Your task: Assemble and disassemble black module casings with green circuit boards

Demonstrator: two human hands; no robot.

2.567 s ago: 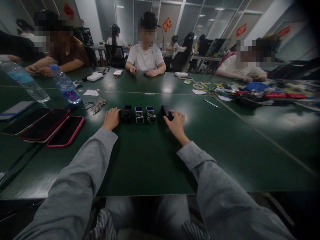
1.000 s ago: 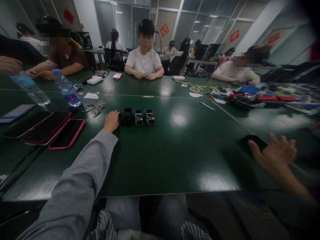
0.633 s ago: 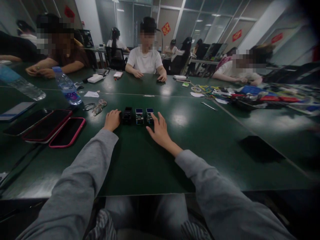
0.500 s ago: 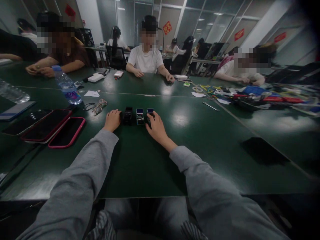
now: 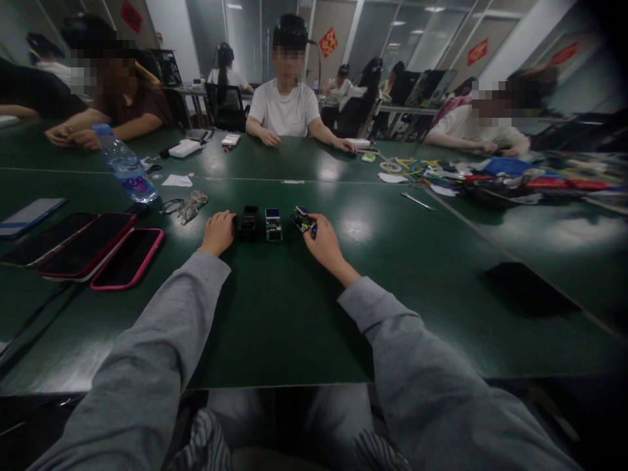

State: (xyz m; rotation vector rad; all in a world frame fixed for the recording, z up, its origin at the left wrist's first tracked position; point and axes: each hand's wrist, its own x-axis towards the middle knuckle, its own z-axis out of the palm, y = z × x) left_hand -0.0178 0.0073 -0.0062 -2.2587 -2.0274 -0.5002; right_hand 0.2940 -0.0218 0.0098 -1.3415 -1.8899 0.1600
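Circuit board (image 5: 301,221) tilted, held btwn R fingers (image 5: 320,221), jutting left; L fingers (image 5: 227,218) by blk device (image 5: 249,224), grip unclear.

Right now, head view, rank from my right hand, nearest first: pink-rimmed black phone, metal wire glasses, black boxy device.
1. Black boxy device: right of your left hand.
2. Metal wire glasses: left of that hand.
3. Pink-rimmed phone: farther left.

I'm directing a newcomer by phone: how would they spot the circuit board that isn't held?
On the green table, look between the person's left hand and right hand. The unheld board sits just right of a black device. Unlike that dark neighbour, it shows bare electronics; unlike the similar board, it isn't in the right hand.
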